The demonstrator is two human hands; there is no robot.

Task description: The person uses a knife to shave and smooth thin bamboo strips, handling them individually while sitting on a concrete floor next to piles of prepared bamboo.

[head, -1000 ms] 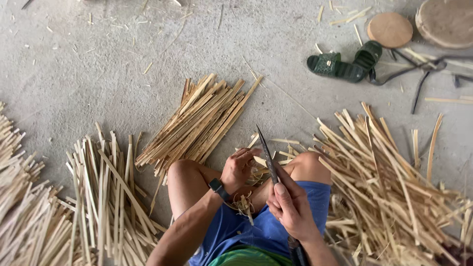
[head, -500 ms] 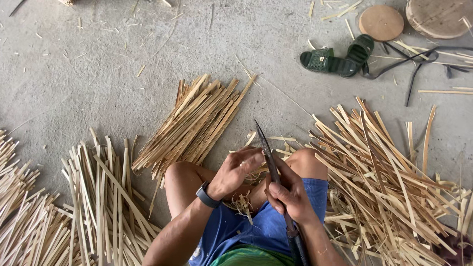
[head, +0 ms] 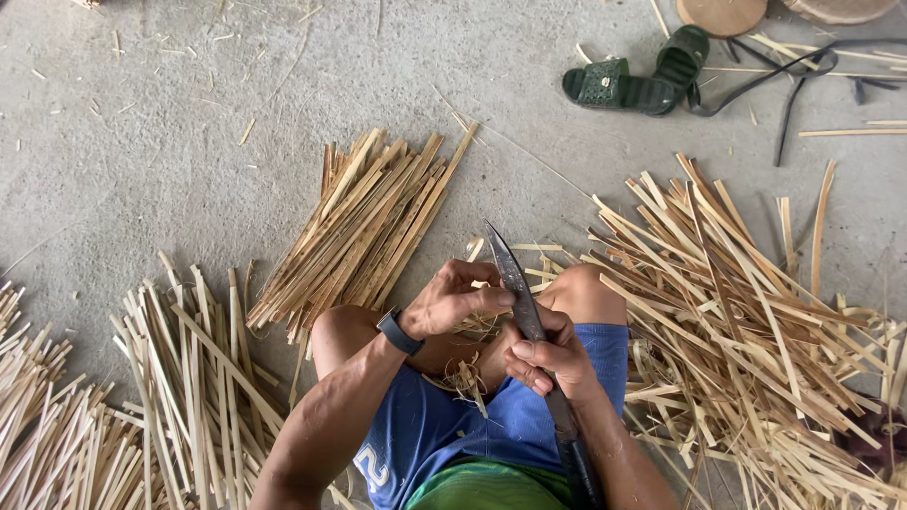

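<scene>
My right hand [head: 550, 354] grips a long dark knife [head: 515, 279] whose blade points up and away from me over my knees. My left hand [head: 458, 297], with a dark watch on its wrist, pinches a thin bamboo strip [head: 480, 324] against the blade; the strip is mostly hidden by the fingers. Pale shavings [head: 465, 378] lie on my blue shorts between the knees. A neat bundle of bamboo strips [head: 364, 227] lies on the concrete just beyond my left knee.
A loose heap of bamboo strips [head: 746, 321] spreads to the right, and more piles [head: 161, 397] lie to the left. A pair of green sandals [head: 638, 80], a round wooden piece [head: 723, 11] and dark cords [head: 784, 80] rest at the top right.
My left hand has moved in toward the blade and closed on the strip beside it. The knife stays in my right hand, tilted the same way. The view has shifted slightly.
</scene>
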